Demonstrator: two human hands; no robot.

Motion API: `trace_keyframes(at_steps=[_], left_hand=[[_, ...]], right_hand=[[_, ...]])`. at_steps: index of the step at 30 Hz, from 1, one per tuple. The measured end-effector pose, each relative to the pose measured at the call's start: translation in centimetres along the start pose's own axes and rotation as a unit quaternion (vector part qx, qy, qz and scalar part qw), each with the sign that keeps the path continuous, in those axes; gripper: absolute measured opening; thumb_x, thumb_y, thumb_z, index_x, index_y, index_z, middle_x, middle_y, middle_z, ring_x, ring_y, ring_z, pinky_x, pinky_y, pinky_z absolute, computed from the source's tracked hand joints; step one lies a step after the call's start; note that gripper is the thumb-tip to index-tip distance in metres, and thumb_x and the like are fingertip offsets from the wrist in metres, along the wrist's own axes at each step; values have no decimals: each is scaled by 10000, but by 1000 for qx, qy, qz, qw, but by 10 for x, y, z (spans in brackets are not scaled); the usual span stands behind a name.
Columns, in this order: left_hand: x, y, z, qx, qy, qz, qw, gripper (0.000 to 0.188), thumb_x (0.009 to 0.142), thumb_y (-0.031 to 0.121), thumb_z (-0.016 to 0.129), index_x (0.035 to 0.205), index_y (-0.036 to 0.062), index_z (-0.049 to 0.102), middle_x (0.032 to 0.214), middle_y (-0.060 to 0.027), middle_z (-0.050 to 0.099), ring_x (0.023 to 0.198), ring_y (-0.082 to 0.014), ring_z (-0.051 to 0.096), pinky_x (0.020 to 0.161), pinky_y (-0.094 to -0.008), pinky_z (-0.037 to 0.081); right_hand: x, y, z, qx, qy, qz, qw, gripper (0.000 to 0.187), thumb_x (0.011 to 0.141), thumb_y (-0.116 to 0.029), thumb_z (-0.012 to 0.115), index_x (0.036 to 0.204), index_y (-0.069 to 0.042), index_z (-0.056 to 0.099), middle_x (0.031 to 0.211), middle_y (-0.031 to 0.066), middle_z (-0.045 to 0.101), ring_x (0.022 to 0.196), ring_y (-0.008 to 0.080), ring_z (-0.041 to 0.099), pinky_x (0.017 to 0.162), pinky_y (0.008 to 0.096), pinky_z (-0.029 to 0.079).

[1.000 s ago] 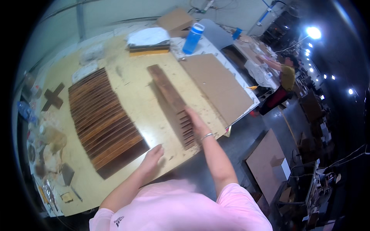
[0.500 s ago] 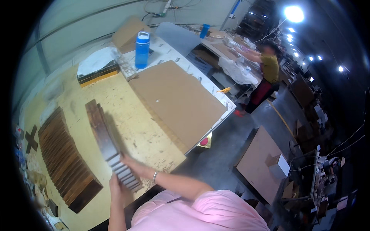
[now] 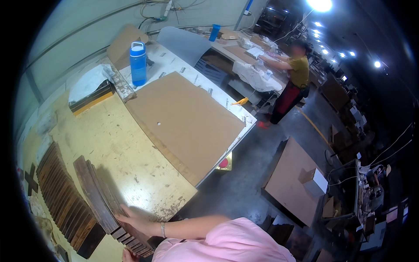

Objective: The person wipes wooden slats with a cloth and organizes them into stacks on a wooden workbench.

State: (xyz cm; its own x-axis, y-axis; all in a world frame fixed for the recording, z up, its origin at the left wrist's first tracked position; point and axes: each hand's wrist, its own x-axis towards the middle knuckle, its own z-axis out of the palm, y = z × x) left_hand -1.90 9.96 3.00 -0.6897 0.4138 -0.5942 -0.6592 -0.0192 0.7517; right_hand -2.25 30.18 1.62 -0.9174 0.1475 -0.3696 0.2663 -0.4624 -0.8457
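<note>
A bundle of dark brown wooden slats (image 3: 98, 198) lies low over the yellow tabletop, its near end towards me and its far end pointing up and left. My right hand (image 3: 139, 222), with a bracelet at the wrist, grips the bundle's right side, fingers along the wood. At the near end, my left hand (image 3: 128, 255) closes against the slats; only part of it shows above the lower edge. Just left of the bundle is a long row of similar wooden slats (image 3: 65, 196), set side by side.
Brown cardboard (image 3: 187, 122) covers the table's right part. Beyond stand a blue bottle (image 3: 138, 65) and a box with white cloth (image 3: 91, 85). A dark wooden cross (image 3: 30, 179) lies at far left. Another person (image 3: 297, 70) works at a farther table. A board (image 3: 292, 179) is at right.
Both hands have brought the bundle down and nearer to me, beside the row of slats. My right hand has shifted left, and the view has moved with my head.
</note>
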Motion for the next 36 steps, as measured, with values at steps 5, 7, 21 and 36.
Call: trace_keyframes(at_steps=[5, 7, 21, 36], left_hand=[[-15, -13, -1, -33, 32, -45, 998, 516, 984, 360, 616, 1368, 22, 545, 1244, -142, 622, 1149, -245, 596, 978, -425, 488], [-17, -14, -1, -34, 34, -54, 997, 543, 971, 360, 638, 1376, 13, 538, 1245, -159, 609, 1147, -256, 585, 977, -435, 485], [16, -9, 28, 50, 7, -66, 997, 595, 985, 389, 620, 1408, -7, 488, 1273, -157, 612, 1161, -284, 594, 995, -453, 490], [27, 0, 23, 110, -13, -58, 992, 504, 990, 314, 592, 1386, 16, 505, 1245, -137, 650, 1130, -263, 642, 931, -431, 547]], right_hand=[[19, -58, 10, -55, -40, -40, 997, 1020, 953, -513, 626, 1567, 125, 118, 1628, 328, 203, 1527, 360, 247, 1240, 390, 221], [31, -43, 21, -152, 24, -37, 987, 1021, 934, -485, 646, 1562, 127, 123, 1617, 338, 216, 1517, 387, 258, 1236, 399, 241], [15, -32, 25, -88, 36, -12, 995, 994, 898, -382, 645, 1593, 69, 95, 1648, 311, 140, 1548, 404, 149, 1256, 421, 196], [-23, 2, -4, 118, 29, -150, 981, 832, 963, -235, 637, 1578, 29, 143, 1510, 234, 394, 1412, 301, 378, 1191, 371, 292]])
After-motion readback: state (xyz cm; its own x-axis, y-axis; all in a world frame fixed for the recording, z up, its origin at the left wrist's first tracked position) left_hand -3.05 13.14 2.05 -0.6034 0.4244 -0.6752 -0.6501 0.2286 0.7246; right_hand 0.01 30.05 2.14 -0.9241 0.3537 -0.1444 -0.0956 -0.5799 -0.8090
